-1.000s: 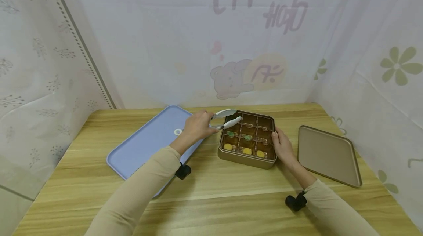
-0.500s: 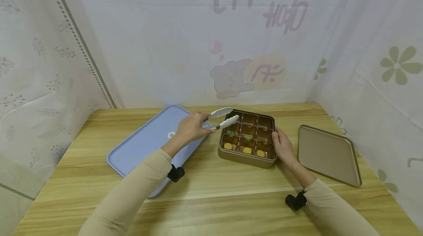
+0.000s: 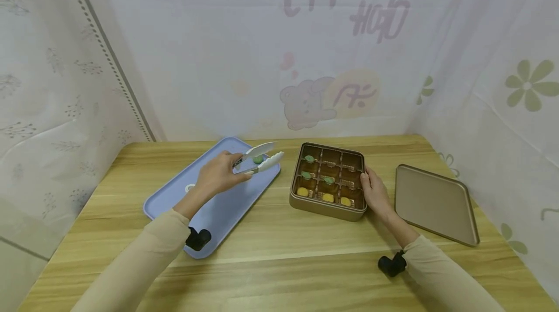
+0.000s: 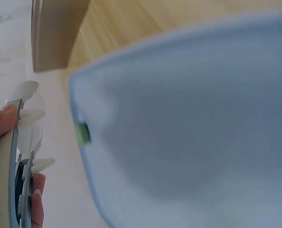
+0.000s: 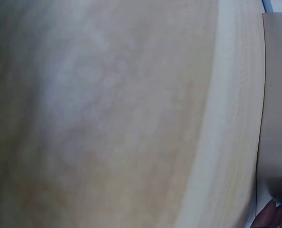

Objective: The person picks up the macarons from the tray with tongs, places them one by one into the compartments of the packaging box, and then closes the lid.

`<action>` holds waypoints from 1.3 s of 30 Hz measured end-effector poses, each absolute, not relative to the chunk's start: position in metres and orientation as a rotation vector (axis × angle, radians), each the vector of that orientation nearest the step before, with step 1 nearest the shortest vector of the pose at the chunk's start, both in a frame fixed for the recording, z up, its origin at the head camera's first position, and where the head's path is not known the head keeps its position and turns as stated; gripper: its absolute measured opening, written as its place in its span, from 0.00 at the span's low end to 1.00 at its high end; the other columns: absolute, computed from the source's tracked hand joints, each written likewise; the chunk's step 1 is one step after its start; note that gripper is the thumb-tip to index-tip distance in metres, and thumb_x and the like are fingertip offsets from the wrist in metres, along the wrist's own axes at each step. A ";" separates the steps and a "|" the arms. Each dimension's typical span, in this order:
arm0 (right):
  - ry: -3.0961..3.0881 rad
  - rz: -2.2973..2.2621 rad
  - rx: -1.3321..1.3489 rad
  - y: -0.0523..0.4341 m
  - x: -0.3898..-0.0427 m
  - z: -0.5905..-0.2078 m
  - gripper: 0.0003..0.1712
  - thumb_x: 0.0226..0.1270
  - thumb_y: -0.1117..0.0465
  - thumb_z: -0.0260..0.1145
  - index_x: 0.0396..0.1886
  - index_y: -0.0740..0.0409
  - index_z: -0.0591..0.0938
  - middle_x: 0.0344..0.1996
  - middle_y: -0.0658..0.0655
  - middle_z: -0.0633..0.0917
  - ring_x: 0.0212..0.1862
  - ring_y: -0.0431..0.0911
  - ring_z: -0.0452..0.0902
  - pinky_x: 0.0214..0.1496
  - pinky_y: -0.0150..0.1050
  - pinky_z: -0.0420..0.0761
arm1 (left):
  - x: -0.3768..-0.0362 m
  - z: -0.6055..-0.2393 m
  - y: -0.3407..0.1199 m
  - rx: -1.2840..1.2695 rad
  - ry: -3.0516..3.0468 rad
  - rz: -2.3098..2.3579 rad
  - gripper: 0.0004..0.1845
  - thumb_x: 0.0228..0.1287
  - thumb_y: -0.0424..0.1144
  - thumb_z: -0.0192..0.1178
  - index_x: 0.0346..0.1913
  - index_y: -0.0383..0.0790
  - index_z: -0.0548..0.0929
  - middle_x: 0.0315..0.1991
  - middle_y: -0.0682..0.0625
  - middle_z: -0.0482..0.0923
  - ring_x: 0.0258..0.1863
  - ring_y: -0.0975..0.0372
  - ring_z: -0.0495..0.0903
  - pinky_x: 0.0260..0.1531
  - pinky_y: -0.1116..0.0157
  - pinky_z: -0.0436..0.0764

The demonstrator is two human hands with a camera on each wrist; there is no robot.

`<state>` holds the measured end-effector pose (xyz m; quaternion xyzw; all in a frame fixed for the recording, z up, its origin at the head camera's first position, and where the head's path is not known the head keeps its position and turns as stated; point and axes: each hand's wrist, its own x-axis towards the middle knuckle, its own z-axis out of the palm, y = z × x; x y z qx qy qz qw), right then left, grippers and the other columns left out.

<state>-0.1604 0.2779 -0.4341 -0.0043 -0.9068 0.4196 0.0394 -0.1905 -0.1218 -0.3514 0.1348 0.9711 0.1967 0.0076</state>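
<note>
My left hand [image 3: 218, 172] holds a pair of tongs [image 3: 267, 162] with white tips over the blue tray [image 3: 236, 195]. The tips are spread apart, with nothing gripped between them. A small round green piece [image 3: 258, 159] lies on the tray near its far right corner, behind the tips; it also shows in the left wrist view [image 4: 82, 134]. My right hand [image 3: 376, 192] holds the right side of a bronze tin box [image 3: 325, 208], thumb at the rim. Its brown divided insert bears three green pieces [image 3: 309, 158] down the left and middle, and three yellow pieces [image 3: 328, 197] in the near row.
A flat bronze lid [image 3: 434, 204] lies to the right of the box on the wooden table [image 3: 279, 263]. A printed curtain [image 3: 218, 59] hangs behind and at both sides. A white marking [image 3: 189, 188] shows on the tray beside my left wrist.
My left hand and the tongs have moved left from above the box to above the tray. The far-left green piece in the box is now uncovered. My right hand stays on the box.
</note>
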 end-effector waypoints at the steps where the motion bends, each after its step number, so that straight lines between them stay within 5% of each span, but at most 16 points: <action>1: -2.784 1.285 -0.019 0.278 -0.160 -0.434 0.32 0.82 0.56 0.36 0.74 0.75 0.52 0.70 0.78 0.60 0.72 0.70 0.54 0.73 0.63 0.57 | -0.190 -0.352 -0.127 0.409 3.036 0.614 0.34 0.57 0.51 0.68 0.65 0.40 0.76 0.53 0.38 0.80 0.36 0.54 0.76 0.24 0.63 0.68; 15: -2.762 1.297 0.009 0.279 -0.159 -0.436 0.30 0.82 0.57 0.37 0.74 0.75 0.54 0.69 0.78 0.62 0.71 0.70 0.56 0.70 0.64 0.60 | -0.190 -0.371 -0.166 0.330 3.043 0.580 0.35 0.57 0.50 0.68 0.64 0.34 0.76 0.49 0.35 0.80 0.35 0.55 0.75 0.24 0.64 0.68; 39: -2.786 1.280 -0.026 0.278 -0.159 -0.436 0.32 0.82 0.55 0.36 0.75 0.73 0.52 0.71 0.76 0.60 0.73 0.69 0.54 0.72 0.63 0.59 | -0.199 -0.377 -0.161 0.312 3.001 0.579 0.33 0.57 0.49 0.68 0.63 0.34 0.77 0.48 0.37 0.81 0.32 0.57 0.71 0.23 0.66 0.64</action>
